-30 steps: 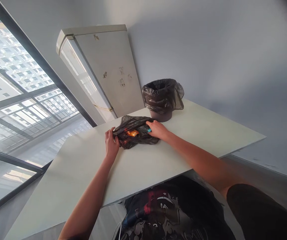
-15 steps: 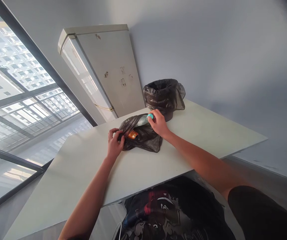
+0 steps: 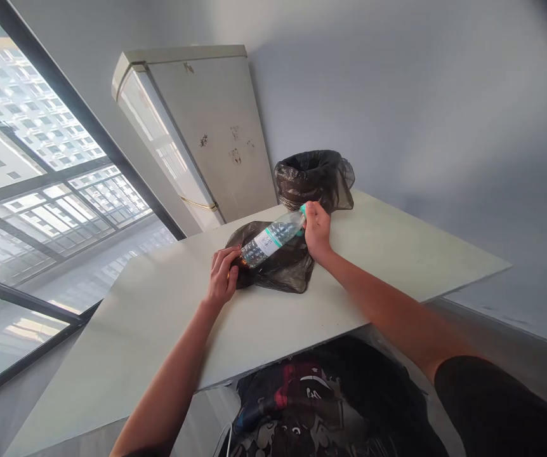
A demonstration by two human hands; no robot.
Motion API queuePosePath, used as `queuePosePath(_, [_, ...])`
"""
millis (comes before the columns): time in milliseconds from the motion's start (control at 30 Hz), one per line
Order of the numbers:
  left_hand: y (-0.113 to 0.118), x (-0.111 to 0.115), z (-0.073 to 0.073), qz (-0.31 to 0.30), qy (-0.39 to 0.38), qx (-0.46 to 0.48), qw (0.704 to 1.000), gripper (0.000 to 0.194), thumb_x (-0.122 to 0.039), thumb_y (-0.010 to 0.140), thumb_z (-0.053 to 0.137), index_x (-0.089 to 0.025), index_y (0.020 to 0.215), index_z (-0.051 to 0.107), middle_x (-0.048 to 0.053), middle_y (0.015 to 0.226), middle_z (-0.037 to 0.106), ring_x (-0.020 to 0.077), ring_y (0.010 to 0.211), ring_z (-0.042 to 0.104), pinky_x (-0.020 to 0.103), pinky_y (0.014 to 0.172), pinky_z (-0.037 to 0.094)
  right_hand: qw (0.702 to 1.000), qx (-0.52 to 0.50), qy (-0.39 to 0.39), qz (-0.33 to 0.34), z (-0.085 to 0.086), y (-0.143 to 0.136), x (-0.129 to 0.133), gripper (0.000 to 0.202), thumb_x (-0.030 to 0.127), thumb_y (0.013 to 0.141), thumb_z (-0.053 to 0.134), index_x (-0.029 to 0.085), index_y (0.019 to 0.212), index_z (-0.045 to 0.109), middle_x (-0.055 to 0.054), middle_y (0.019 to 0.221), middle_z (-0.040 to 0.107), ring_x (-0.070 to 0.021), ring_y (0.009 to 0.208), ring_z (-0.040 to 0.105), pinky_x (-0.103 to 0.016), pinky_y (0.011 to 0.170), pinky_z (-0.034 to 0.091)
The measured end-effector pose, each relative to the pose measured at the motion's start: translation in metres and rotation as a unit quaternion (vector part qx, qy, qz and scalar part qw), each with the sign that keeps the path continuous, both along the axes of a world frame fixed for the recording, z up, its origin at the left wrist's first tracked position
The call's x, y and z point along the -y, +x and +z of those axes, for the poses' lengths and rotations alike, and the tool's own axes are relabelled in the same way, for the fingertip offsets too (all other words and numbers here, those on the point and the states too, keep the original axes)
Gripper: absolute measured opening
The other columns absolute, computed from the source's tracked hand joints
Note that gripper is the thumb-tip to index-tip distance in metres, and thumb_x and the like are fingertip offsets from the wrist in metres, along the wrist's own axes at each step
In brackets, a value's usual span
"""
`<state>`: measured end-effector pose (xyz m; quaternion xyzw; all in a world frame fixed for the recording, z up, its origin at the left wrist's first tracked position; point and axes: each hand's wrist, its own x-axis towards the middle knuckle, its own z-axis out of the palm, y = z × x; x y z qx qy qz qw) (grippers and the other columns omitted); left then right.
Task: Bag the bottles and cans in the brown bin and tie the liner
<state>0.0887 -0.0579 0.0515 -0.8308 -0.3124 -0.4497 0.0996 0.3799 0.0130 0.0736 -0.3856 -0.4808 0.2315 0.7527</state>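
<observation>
My right hand [image 3: 318, 231] is closed round the neck of a clear plastic bottle [image 3: 272, 240] with a teal cap and a white and teal label. The bottle slants over a black plastic bag [image 3: 285, 271] lying on the table, its base towards my left hand. My left hand [image 3: 223, 274] has its fingers curled on the bag's left edge, gripping it. Only a sliver of something orange shows between the bottle's base and my left fingers; the rest is hidden.
Behind the bag stands a bin lined with a black bag [image 3: 314, 181] on the white table [image 3: 159, 330]. Beyond the table are a white fridge [image 3: 211, 133] and a grey wall. Windows are at the left.
My right hand has pulled the bottle out of the bag, up and to the right, so its label shows. The orange can is now mostly covered. My left hand stays at the bag's edge.
</observation>
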Motion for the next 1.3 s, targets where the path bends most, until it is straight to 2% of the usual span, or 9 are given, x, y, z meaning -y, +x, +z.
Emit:
queuePosePath(267, [0.003,-0.001,0.004,0.088,0.018,-0.038,0.995,0.066,-0.050,0.093,0.074,-0.020,0.147,0.053,0.018,0.133,0.067,0.0327,0.120,0.062,0.049,0.105,0.047,0.978,0.046,0.023,0.202,-0.004,-0.005,0.002,0.047,0.070,0.098,0.060,0.023,0.094,0.064,0.003,0.072,0.058,-0.0137,0.066,0.059,-0.027,0.068,0.047])
queuePosePath(433, [0.000,-0.006,0.005,0.161,0.029,-0.060,0.985,0.060,-0.053,0.088,0.079,-0.020,0.134,0.061,0.014,0.118,0.073,0.0307,0.106,0.067,0.047,0.103,0.045,0.941,0.106,0.041,0.318,-0.002,-0.011,0.011,0.046,0.066,0.100,0.061,0.024,0.117,0.062,0.000,0.085,0.070,-0.0173,0.081,0.065,-0.031,0.082,0.051])
queuePosePath(533, [-0.006,-0.009,0.003,0.220,0.012,0.004,0.975,0.054,-0.053,0.088,0.076,-0.018,0.126,0.063,0.013,0.108,0.072,0.0311,0.104,0.068,0.046,0.101,0.047,0.921,0.118,0.081,0.363,0.000,-0.014,0.021,0.047,0.057,0.103,0.060,0.025,0.136,0.054,-0.004,0.104,0.074,-0.0179,0.095,0.065,-0.032,0.089,0.050])
queuePosePath(633, [-0.016,-0.015,0.001,0.302,0.004,0.128,0.945,0.050,-0.054,0.088,0.074,-0.017,0.119,0.062,0.012,0.106,0.070,0.0322,0.105,0.066,0.046,0.098,0.048,0.909,0.150,0.107,0.373,0.002,-0.014,0.029,0.035,0.052,0.103,0.062,0.022,0.122,0.063,-0.005,0.101,0.073,-0.0177,0.094,0.065,-0.031,0.087,0.049])
queuePosePath(833, [-0.049,-0.035,-0.005,0.396,-0.119,0.261,0.872,0.046,-0.059,0.089,0.070,-0.022,0.114,0.059,0.008,0.107,0.071,0.0281,0.101,0.065,0.043,0.095,0.051,0.730,0.366,0.012,0.577,0.002,-0.015,0.034,0.031,0.042,0.104,0.061,0.016,0.093,0.073,-0.003,0.081,0.076,-0.0134,0.068,0.064,-0.026,0.071,0.048])
queuePosePath(900, [-0.061,-0.042,-0.010,0.427,-0.170,0.274,0.845,0.043,-0.061,0.089,0.069,-0.023,0.107,0.060,0.007,0.104,0.071,0.0287,0.103,0.064,0.043,0.097,0.051,0.735,0.439,-0.025,0.516,-0.003,-0.019,0.030,0.028,0.036,0.101,0.063,0.016,0.085,0.073,0.000,0.073,0.072,-0.0123,0.064,0.060,-0.025,0.066,0.043])
queuePosePath(1033, [-0.083,-0.053,-0.021,0.486,-0.211,0.292,0.796,0.049,-0.062,0.086,0.071,-0.022,0.112,0.060,0.011,0.107,0.072,0.0342,0.117,0.061,0.048,0.103,0.050,0.788,0.545,-0.065,0.280,-0.017,-0.023,0.016,0.025,0.021,0.099,0.062,0.014,0.076,0.072,-0.001,0.067,0.066,-0.0136,0.065,0.056,-0.026,0.066,0.039])
queuePosePath(1133, [-0.094,-0.057,-0.028,0.504,-0.238,0.291,0.778,0.054,-0.059,0.084,0.072,-0.020,0.119,0.058,0.015,0.118,0.071,0.0383,0.127,0.058,0.052,0.108,0.048,0.773,0.598,-0.036,0.206,-0.022,-0.020,0.007,0.015,0.013,0.097,0.062,0.012,0.098,0.077,-0.011,0.099,0.075,-0.0205,0.093,0.069,-0.028,0.084,0.049])
queuePosePath(1300, [-0.101,-0.060,-0.035,0.498,-0.256,0.301,0.772,0.061,-0.048,0.081,0.077,-0.020,0.130,0.053,0.017,0.130,0.070,0.0392,0.131,0.061,0.054,0.113,0.047,0.756,0.640,-0.047,0.128,-0.015,-0.012,0.006,0.039,0.008,0.099,0.056,0.009,0.137,0.066,-0.020,0.138,0.069,-0.0286,0.129,0.065,-0.036,0.112,0.047])
